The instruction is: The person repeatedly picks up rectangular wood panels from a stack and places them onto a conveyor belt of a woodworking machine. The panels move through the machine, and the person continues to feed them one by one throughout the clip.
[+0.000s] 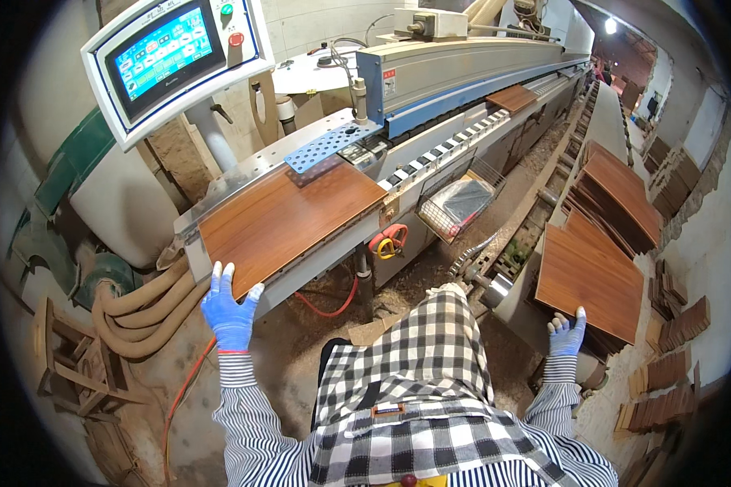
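A brown wood-grain board [288,223] lies flat on the machine's infeed table, its far part beneath a blue perforated plate [333,146]. My left hand [229,312], in a blue glove with whitish fingertips, touches the board's near left corner with thumb and fingers spread. To my right, a similar board [589,280] rests on top of a stack. At that board's near edge is my right hand [566,333], gloved alike, with one finger up at the edge and the others bent against it. The undersides of those fingers are hidden.
A control panel with a lit screen [169,58] stands at the upper left. Scissors with orange handles [390,241] hang at the table's side, near a wire basket [463,199]. More boards [617,191] are stacked farther along the right. Thick hoses [142,312] curl at lower left.
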Demonstrator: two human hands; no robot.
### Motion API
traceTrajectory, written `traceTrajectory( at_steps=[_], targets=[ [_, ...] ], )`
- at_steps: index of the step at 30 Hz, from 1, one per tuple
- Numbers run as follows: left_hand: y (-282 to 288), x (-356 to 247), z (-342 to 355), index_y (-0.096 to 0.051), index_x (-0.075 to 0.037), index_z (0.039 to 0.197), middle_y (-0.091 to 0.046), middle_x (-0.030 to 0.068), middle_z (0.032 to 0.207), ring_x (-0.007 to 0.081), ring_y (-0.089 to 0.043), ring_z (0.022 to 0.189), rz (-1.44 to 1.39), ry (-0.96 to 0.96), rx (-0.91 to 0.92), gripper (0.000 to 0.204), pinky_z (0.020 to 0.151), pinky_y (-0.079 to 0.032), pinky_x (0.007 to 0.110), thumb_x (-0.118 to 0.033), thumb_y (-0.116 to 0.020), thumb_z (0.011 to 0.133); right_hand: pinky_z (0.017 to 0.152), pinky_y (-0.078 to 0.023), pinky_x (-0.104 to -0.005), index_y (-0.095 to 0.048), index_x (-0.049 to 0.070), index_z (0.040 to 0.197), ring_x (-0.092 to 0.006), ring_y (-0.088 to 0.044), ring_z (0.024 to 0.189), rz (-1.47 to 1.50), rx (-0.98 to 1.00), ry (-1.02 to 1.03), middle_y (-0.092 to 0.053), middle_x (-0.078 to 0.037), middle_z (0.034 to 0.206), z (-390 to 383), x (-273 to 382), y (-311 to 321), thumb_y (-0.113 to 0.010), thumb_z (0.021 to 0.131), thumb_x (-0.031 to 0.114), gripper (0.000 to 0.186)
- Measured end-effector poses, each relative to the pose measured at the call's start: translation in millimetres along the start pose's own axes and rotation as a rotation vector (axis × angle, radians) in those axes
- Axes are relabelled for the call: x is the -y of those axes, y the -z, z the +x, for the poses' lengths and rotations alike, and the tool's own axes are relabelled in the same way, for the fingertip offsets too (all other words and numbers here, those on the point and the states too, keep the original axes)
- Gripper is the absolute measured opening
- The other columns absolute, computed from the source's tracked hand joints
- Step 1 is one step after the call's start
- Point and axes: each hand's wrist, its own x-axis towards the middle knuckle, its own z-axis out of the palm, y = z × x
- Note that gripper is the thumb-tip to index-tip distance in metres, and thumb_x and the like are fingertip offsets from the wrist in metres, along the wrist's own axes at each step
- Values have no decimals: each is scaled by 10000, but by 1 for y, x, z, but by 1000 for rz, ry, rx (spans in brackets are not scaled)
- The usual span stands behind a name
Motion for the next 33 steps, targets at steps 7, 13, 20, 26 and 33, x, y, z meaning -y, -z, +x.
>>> traceTrajectory(
  at_steps=[7,13,20,26,33],
  targets=[
    [-5,8,-4,-520,-61,1308,-449,184,1400,324,-485,1224,-107,-46,-94,647,1022,-379,412,-357,-742,778,565,-429,-301,-519,125,1147,-175,-475,665,58,-259,137,-507,-65,885,44,15,27,-730,775,431,527],
    [3,27,-12,-531,-21,1291,-472,185,1379,291,-504,1218,-349,-57,-18,530,994,-412,353,-208,-709,828,529,-415,-292,-529,155,1046,-167,-448,551,121,-73,73,-507,-52,792,14,11,20,-727,783,412,418],
    [4,32,-14,-537,-19,1289,-491,180,1358,265,-519,1198,-474,20,13,505,958,-443,332,-149,-704,830,521,-409,-287,-516,161,1086,-167,-467,580,122,-140,49,-540,-50,864,15,19,19,-712,763,515,517],
    [8,30,-13,-543,-24,1285,-503,175,1343,264,-513,1201,-445,29,41,501,969,-438,338,-147,-706,828,520,-412,-287,-515,159,1098,-171,-474,584,130,-138,63,-551,-51,880,19,19,25,-712,763,511,524],
    [14,28,-9,-544,-39,1290,-525,164,1317,283,-472,1244,-381,33,78,523,1012,-407,364,-136,-721,808,535,-414,-307,-510,157,1105,-181,-483,600,167,-122,82,-560,-47,896,34,13,40,-712,767,492,517]
  ],
)
